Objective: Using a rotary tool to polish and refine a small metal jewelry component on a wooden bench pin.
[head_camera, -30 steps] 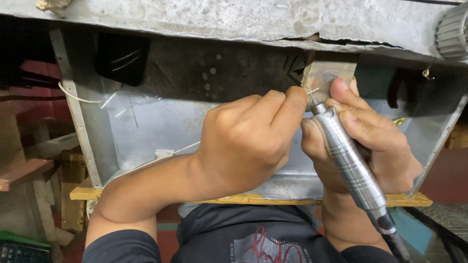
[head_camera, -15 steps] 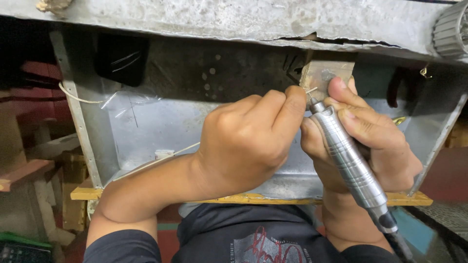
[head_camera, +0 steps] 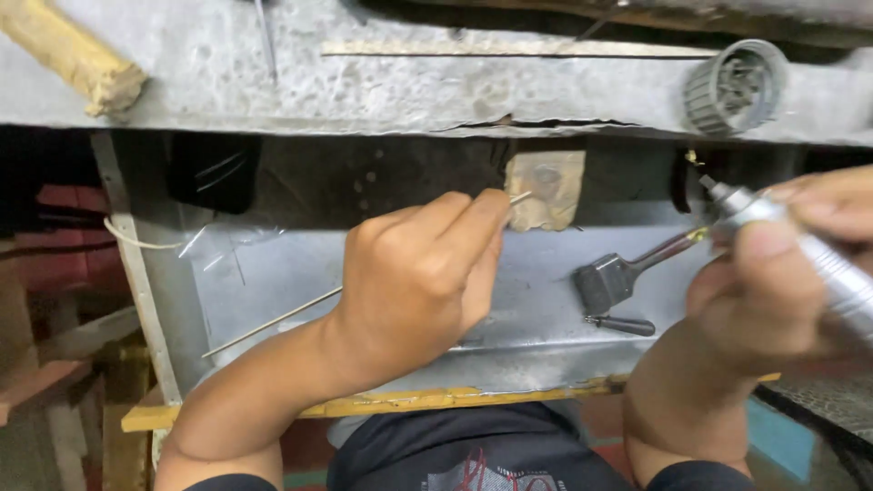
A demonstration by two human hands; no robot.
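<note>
A thin stiff wire [head_camera: 520,196] is pinched by the left hand [head_camera: 418,282] — light, easily bent; the slippery steel handpiece [head_camera: 800,250] is gripped by the right hand [head_camera: 773,291].

1. A brush [head_camera: 607,280] lies in the tray [head_camera: 273,273], between the left hand [head_camera: 418,282] and right hand [head_camera: 764,291].
2. A ribbed wheel [head_camera: 735,86] sits on the worktop [head_camera: 364,86], beyond the right hand.

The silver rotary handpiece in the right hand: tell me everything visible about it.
The silver cylindrical metal rotary handpiece is a slim polished barrel narrowing to a small chuck tip at its upper left end. It lies tilted, tip toward the workbench edge, body running down to the right out of frame. The right hand grips it, thumb and fingers wrapped around the barrel. The tip touches nothing visible.
</note>
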